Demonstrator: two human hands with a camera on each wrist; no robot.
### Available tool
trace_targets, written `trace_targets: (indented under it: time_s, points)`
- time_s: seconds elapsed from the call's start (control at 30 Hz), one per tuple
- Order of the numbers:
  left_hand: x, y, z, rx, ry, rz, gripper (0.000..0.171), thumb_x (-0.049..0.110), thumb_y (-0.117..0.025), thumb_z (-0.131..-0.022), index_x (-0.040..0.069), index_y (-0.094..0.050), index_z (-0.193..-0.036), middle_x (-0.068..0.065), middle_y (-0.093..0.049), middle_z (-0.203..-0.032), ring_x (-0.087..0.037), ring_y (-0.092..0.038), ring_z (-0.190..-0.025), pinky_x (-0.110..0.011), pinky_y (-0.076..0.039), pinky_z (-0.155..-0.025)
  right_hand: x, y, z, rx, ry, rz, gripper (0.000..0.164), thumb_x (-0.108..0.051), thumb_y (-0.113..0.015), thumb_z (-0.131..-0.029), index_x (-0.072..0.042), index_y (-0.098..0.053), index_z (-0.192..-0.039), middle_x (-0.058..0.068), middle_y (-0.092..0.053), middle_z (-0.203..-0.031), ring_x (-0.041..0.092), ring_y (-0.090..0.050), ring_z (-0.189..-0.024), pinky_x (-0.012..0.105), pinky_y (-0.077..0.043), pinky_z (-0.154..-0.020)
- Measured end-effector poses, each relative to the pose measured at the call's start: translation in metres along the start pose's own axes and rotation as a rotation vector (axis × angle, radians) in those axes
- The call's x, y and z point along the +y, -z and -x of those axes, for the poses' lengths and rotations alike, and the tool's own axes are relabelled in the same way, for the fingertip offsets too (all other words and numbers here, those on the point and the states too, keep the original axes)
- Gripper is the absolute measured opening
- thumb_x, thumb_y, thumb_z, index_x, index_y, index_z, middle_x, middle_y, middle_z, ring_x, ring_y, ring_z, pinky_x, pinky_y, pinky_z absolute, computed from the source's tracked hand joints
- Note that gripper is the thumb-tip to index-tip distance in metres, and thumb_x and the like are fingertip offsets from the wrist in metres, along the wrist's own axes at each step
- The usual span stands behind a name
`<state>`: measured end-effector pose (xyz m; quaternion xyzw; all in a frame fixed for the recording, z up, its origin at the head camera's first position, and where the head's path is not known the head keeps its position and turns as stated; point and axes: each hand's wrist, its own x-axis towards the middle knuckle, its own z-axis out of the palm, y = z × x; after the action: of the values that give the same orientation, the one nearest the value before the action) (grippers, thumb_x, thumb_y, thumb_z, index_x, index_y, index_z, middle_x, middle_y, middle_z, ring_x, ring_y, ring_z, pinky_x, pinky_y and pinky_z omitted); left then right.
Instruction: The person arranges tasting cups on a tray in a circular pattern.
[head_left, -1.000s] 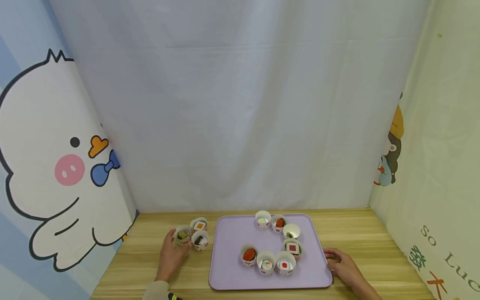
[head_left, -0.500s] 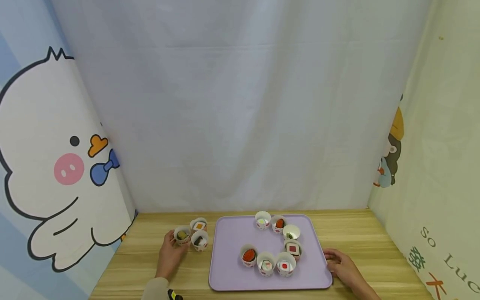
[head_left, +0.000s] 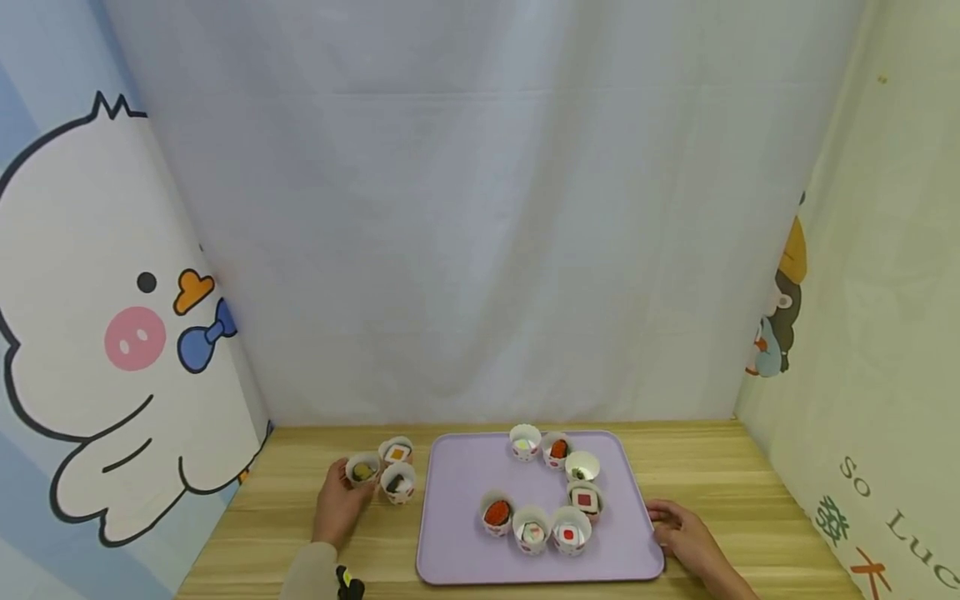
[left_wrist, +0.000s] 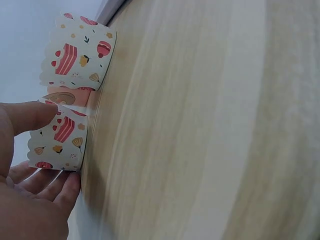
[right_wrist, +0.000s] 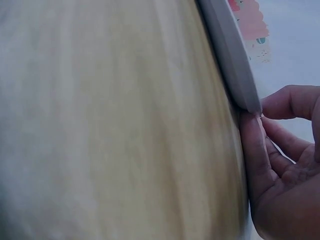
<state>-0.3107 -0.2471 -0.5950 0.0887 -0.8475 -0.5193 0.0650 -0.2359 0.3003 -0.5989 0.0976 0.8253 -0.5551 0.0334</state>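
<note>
My left hand holds a white paper cup with a printed cake pattern, thumb on one side and fingers on the other. An olive-green piece lies inside that cup. Right beside it stand a cup with a dark piece and a cup with an orange-centred white piece, all on the wooden table. My right hand is at the right edge of the lilac tray, its thumb and fingertips pinching the rim in the right wrist view.
The tray bears several patterned cups in a curve, among them a cup with a red-orange piece and a cup with a dark red square. A white curtain hangs behind the table; printed cloths flank both sides.
</note>
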Motion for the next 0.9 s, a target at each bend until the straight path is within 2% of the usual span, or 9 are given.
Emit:
trace_targets:
  time_s: [0.2,0.6,0.9]
  points:
    - [-0.001,-0.001,0.0,0.005,-0.025,-0.04,0.072,0.02,-0.067,-0.088,-0.002,-0.031,-0.147,-0.031,-0.049,-0.139,-0.043,-0.051,-0.126,-0.056,-0.043,-0.102,0.001,0.0,-0.001,0.0,0.0,0.006,0.051,0.005,-0.059,-0.078,0.006,-0.056,-0.129,0.015,-0.064,-0.112,0.014,-0.058,-0.088,0.03,-0.054,-0.066]
    - [-0.015,-0.009,-0.007,0.044,-0.05,-0.06,0.071,0.03,-0.071,-0.088,0.001,-0.036,-0.143,-0.028,-0.053,-0.136,-0.043,-0.054,-0.122,-0.056,-0.045,-0.098,0.001,-0.001,-0.001,0.01,0.013,0.009,0.051,0.007,-0.059,-0.077,0.006,-0.056,-0.129,0.016,-0.065,-0.113,0.016,-0.058,-0.088,0.029,-0.053,-0.064]
    - [-0.004,-0.003,-0.003,0.053,0.017,-0.065,0.071,0.034,-0.07,-0.088,0.001,-0.038,-0.143,-0.027,-0.054,-0.133,-0.039,-0.055,-0.117,-0.053,-0.046,-0.094,0.0,-0.001,0.001,0.011,0.021,0.002,0.052,0.006,-0.059,-0.077,0.007,-0.056,-0.129,0.017,-0.064,-0.113,0.017,-0.059,-0.09,0.03,-0.053,-0.065]
